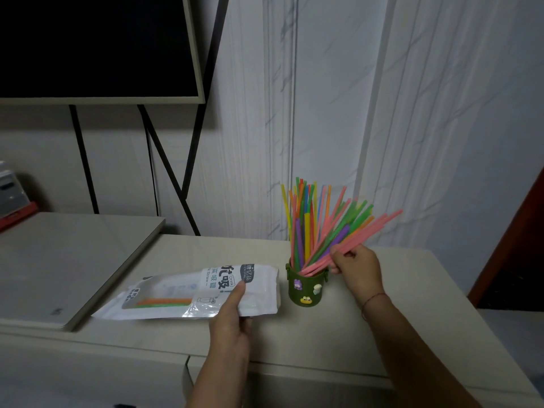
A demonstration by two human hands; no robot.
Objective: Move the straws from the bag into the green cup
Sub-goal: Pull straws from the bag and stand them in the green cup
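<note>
A dark green cup (307, 290) with small cartoon stickers stands on the pale counter, with several colourful straws (306, 219) upright in it. My right hand (354, 262) grips a bunch of pink straws (374, 231) that slant up to the right, their lower ends inside the cup. To the cup's left lies the white and clear plastic straw bag (188, 293). My left hand (231, 316) pinches its right end, thumb on top. An orange and a green straw (164, 301) show through the bag's clear window.
A raised beige slab (59, 266) sits on the left of the counter (353, 334). A dark screen on a black stand (97, 45) hangs behind. The wall is close behind the cup. A dark red door edge (518, 245) is at the right.
</note>
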